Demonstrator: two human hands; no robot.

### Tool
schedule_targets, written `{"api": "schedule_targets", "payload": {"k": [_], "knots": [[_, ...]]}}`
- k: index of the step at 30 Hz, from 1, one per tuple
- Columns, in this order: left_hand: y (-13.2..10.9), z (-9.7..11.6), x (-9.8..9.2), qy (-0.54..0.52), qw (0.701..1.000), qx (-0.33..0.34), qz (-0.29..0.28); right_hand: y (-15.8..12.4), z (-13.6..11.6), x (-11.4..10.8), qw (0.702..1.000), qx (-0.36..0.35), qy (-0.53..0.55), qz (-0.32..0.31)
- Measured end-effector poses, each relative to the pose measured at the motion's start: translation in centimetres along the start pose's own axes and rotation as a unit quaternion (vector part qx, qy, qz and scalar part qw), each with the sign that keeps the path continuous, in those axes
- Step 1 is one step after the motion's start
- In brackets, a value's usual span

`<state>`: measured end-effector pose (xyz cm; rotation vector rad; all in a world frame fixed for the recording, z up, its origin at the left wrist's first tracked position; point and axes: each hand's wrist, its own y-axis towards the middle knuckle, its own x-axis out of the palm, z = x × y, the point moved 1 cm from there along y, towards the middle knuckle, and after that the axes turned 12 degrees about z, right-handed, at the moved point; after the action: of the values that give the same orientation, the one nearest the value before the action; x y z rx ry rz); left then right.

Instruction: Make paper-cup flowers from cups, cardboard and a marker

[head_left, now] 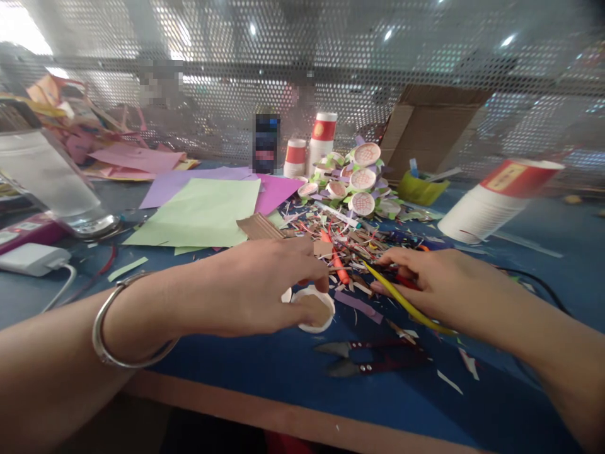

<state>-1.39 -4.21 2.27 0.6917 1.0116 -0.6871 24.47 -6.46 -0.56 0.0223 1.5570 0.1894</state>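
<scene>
Low over the table, my left hand (255, 287) curls around a small round white paper cup base (331, 310). Its thumb lies across the near side and the fingers bend over the far rim. A tan disc shows inside the base. My right hand (425, 277) is closed on a tool with a curved yellow handle (401, 296) and a dark front end; its exact kind is unclear. Thread snips (363, 359) lie below it, blades pointing left. An orange stick-like piece (336, 258) rests among paper and cardboard scraps (363, 243) between the hands.
Green paper sheets (203, 211) lie at the left back, near a glass of water (75, 183) and a white charger (35, 258). Decorated paper cup bases (363, 180) are piled behind the scraps. Stacked paper cups (496, 198) lean at right. A cardboard box (435, 123) stands behind.
</scene>
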Motion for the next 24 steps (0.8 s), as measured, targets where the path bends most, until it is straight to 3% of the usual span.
{"api": "schedule_targets", "payload": {"k": [7, 11, 18, 24], "knots": [[0.29, -0.36, 0.55, -0.017, 0.999, -0.005, -0.030, -0.27, -0.03, -0.25, 1.000, -0.001, -0.003, 0.007], [0.42, -0.35, 0.68, -0.037, 0.999, 0.002, -0.016, -0.30, 0.06, -0.22, 1.000, 0.004, 0.002, 0.007], [0.58, -0.52, 0.60, -0.075, 0.996, -0.035, -0.031, -0.22, 0.30, -0.18, 0.999, -0.010, 0.039, 0.011], [1.04, -0.86, 0.26, -0.140, 0.989, -0.046, 0.002, -0.54, 0.77, -0.34, 0.996, -0.037, 0.081, 0.003]]}}
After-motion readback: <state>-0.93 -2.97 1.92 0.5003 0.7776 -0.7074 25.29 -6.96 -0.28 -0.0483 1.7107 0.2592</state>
